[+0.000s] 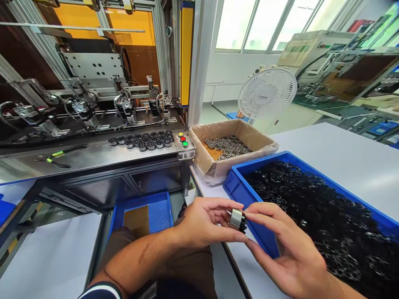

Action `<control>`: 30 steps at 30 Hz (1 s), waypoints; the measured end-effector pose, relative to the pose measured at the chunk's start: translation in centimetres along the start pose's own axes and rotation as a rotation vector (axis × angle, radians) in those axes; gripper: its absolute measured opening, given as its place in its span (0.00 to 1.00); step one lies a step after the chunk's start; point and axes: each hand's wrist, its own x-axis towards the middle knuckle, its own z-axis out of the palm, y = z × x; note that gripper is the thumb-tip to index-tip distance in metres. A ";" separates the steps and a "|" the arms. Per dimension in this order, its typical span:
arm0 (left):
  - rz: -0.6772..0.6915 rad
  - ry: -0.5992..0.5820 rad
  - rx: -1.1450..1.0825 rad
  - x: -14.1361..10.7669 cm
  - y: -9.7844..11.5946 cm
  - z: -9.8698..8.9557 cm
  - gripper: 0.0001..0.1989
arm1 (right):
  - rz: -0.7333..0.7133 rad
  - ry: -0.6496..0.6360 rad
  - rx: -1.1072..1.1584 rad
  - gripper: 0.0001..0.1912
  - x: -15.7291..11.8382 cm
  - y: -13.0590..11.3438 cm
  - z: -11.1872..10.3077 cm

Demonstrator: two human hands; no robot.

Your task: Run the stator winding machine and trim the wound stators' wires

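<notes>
Here, metal-and-black part (237,219) between both hands' fingers (231,205), closed on its sides.

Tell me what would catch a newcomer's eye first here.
Probably the big blue bin on the right, heaped with small black parts, and just in front of its near corner the left hand and right hand meeting around a small silver-and-black piece. Next, perhaps, the white fan behind the cardboard box and the machine's bright orange panels at upper left.
</notes>
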 end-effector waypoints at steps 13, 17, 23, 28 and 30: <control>-0.021 0.008 -0.095 0.1 0.4 -0.4 0.36 | -0.094 -0.010 -0.061 0.26 -0.8 0.3 0.2; -0.025 0.001 -0.117 0.2 0.4 -0.5 0.36 | -0.089 0.007 -0.052 0.25 -0.4 0.3 0.3; -0.036 -0.014 -0.073 0.3 0.2 -0.8 0.32 | -0.135 0.003 -0.110 0.27 -0.8 0.6 0.2; -0.088 0.003 0.037 0.2 0.2 -1.4 0.31 | -0.196 -0.007 -0.132 0.24 -0.5 1.0 0.1; -0.096 -0.005 0.080 0.1 0.2 -1.5 0.32 | -0.218 0.019 -0.126 0.20 -0.2 0.6 0.5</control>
